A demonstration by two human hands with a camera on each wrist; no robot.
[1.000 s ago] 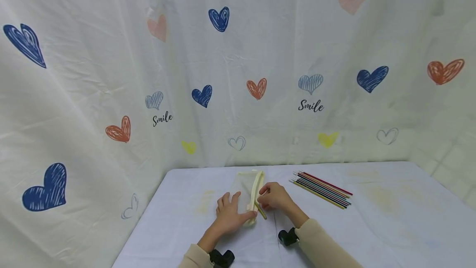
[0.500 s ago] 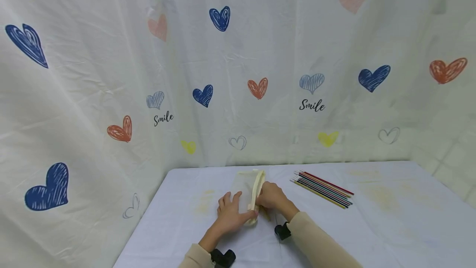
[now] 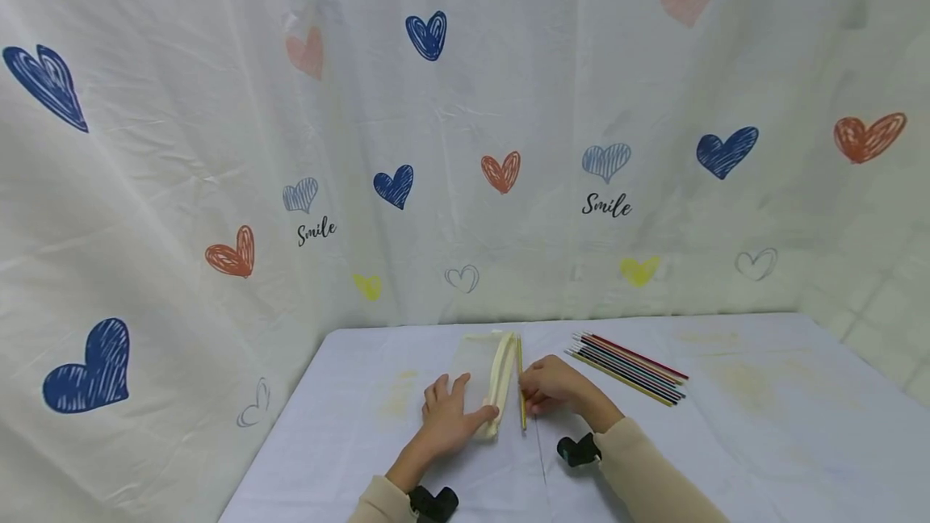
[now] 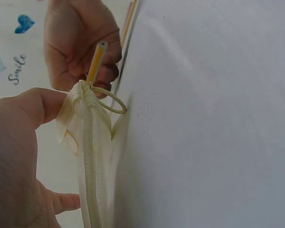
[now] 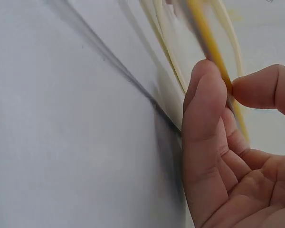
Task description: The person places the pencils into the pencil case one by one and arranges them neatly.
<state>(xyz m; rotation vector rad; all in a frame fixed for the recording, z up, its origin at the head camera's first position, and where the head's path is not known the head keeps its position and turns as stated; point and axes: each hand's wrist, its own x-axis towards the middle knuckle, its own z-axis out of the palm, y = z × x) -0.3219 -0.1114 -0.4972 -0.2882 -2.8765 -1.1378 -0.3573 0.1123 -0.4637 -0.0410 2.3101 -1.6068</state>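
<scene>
The pouch [image 3: 501, 382] is cream, the pencil [image 3: 523, 418] yellow with a dark stripe, the row of pencils [image 3: 628, 370] red, black and yellow. White cloth [image 3: 312, 442] has yellowish patches [image 3: 751, 386]; the white curtain [image 3: 538, 63] bears blue, orange, pink and yellow hearts [image 3: 501, 173].

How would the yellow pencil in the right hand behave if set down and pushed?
The pencil, pinched in the right hand, looks stiff, showing no bend. Being so slim, it's probably light. Narrow all along, it may roll, though its cross-section is unclear.
</scene>
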